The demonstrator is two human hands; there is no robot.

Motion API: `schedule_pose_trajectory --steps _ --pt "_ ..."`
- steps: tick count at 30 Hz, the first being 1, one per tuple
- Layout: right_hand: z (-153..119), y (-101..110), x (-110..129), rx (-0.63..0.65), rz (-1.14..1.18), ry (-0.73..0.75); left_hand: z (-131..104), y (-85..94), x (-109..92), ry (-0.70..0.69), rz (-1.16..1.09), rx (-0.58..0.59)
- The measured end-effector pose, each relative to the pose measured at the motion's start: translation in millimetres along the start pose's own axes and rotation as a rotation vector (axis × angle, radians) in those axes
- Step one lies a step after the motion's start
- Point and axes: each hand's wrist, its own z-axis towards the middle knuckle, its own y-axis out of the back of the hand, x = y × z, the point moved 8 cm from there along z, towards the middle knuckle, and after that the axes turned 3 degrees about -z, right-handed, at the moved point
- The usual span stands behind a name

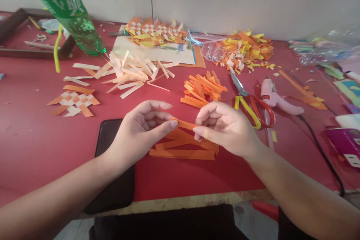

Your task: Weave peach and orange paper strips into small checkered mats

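Note:
An orange paper strip (184,124) is stretched between my two hands, a little above the table. My left hand (147,122) pinches its left end between thumb and fingers. At the other end, my right hand (222,127) grips it the same way, the curled fingers partly hiding the tip. Right below lie several longer orange paper strips (182,153), loosely stacked. Just beyond my hands sits a pile of short orange strips (204,88). A woven orange and white paper fish (74,101) rests to the left.
Pale strips (132,69) lie behind my left hand. Scissors (250,105) and a pink glue gun (278,97) with a black cord are on the right. A phone (118,183) lies under my left forearm. A green bottle (67,11) stands at the back left, near paper scraps (247,48).

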Motion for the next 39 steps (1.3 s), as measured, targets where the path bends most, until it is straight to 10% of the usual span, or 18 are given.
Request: schedule_pose_trajectory --steps 39 --pt "-2 18 8 -0.227 -0.263 0.061 0 4.8 -9 -0.165 -0.026 -0.052"
